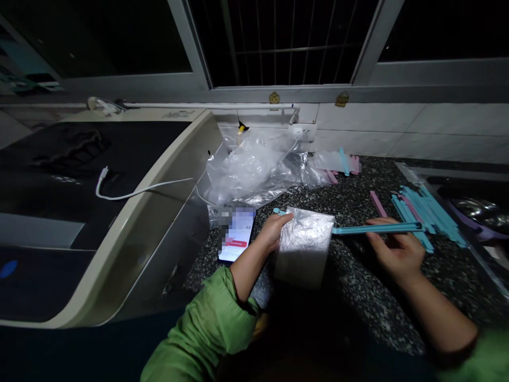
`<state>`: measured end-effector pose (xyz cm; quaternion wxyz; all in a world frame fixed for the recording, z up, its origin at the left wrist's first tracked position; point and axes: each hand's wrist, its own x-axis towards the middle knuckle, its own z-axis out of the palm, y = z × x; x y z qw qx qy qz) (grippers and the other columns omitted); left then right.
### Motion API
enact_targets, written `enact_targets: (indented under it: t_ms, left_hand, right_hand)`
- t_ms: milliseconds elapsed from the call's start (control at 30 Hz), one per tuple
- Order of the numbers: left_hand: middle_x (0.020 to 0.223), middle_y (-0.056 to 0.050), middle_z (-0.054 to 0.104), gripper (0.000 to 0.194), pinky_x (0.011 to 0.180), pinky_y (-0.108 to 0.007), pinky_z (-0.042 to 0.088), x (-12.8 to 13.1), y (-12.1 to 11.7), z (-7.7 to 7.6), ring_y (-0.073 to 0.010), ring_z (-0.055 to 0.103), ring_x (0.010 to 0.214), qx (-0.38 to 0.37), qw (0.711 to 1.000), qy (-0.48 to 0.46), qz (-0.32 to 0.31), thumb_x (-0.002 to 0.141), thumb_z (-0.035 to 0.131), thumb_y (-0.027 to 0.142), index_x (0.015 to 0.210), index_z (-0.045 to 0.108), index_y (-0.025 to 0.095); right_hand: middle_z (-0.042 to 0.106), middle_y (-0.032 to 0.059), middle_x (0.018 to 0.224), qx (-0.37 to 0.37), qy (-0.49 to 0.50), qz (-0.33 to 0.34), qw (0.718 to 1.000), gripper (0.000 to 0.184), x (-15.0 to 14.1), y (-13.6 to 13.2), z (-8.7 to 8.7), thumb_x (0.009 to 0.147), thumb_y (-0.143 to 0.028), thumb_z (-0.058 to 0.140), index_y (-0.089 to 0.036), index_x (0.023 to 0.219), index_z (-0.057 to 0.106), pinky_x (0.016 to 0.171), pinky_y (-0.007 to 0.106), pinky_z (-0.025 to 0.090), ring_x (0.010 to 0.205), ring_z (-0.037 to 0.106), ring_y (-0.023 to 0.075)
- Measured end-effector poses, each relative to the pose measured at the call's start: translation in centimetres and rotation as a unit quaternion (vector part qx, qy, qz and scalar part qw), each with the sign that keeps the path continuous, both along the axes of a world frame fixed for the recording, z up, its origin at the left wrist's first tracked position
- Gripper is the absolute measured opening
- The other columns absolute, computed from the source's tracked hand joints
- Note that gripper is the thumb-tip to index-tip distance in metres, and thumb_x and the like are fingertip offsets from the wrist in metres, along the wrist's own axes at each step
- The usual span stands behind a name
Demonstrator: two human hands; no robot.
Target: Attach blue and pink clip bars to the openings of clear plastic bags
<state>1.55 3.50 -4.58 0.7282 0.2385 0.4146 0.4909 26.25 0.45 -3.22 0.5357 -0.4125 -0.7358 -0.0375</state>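
On the speckled stone countertop (pixel 382 313), the pile of sealing clips (pixel 437 215) lies near the right edge. Each clip is likely light and stiff, and easiest to pick up by one end. Most are light blue and a few are pink, all long and thin.

The clear plastic bag (pixel 304 252) is up in the air over the front edge, near the middle. It should be light, soft and slippery, so a top corner is a good place to pinch. It is see-through, shiny and full of little wrinkles.

The left hand (pixel 273 231) pinches the bag's top left corner between thumb and fingers.

The right hand (pixel 400 252) has its thumb and fingers around the blue sealing clip (pixel 382 228), which sticks out from the bag's right side. The clip looks smooth, and would likely snap if bent hard. I can't tell how tight that hold is.
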Motion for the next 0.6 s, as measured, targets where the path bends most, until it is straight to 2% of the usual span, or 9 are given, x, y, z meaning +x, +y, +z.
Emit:
enact_targets:
  t_ms: [200, 367, 600]
  left_hand:
    - [0.044, 0.0, 0.056, 0.032, 0.05, -0.025, 0.036, 0.3, -0.2, -0.1, -0.0109, 0.05, 0.041, -0.006, 1.0, 0.027, -0.008, 0.043, 0.079, 0.034, 0.053, 0.059, 0.011]
    - [0.044, 0.0, 0.054, 0.033, 0.048, -0.024, 0.033, 0.4, -0.3, -0.2, -0.0101, 0.048, 0.041, 0.003, 0.998, 0.05, -0.026, 0.045, 0.078, 0.037, 0.049, 0.057, 0.012]
    - [0.037, 0.003, 0.045, 0.043, 0.042, -0.022, 0.022, 0.4, -0.3, -0.6, -0.0061, 0.037, 0.036, 0.041, 0.99, 0.121, -0.054, 0.045, 0.074, 0.047, 0.039, 0.047, 0.015]
  right_hand:
    - [0.068, 0.0036, 0.078, 0.004, 0.024, 0.0, 1.0, 0.008, -0.3, -0.4, -0.2, 0.074, -0.019, 0.062, -0.021, 0.081, 0.064, 0.067, 0.034, 0.054, 0.071, 0.064, 0.0187]
    - [0.068, 0.0024, 0.075, 0.02, 0.003, 0.009, 1.0, 0.012, -0.7, -0.7, 0.1, 0.074, -0.014, 0.061, -0.021, 0.084, 0.063, 0.066, 0.032, 0.054, 0.069, 0.064, 0.0176]
    - [0.068, 0.0032, 0.078, 0.037, -0.025, 0.026, 0.999, 0.014, -1.7, -1.2, 0.6, 0.073, -0.012, 0.063, -0.02, 0.084, 0.062, 0.061, 0.029, 0.053, 0.069, 0.064, 0.0166]
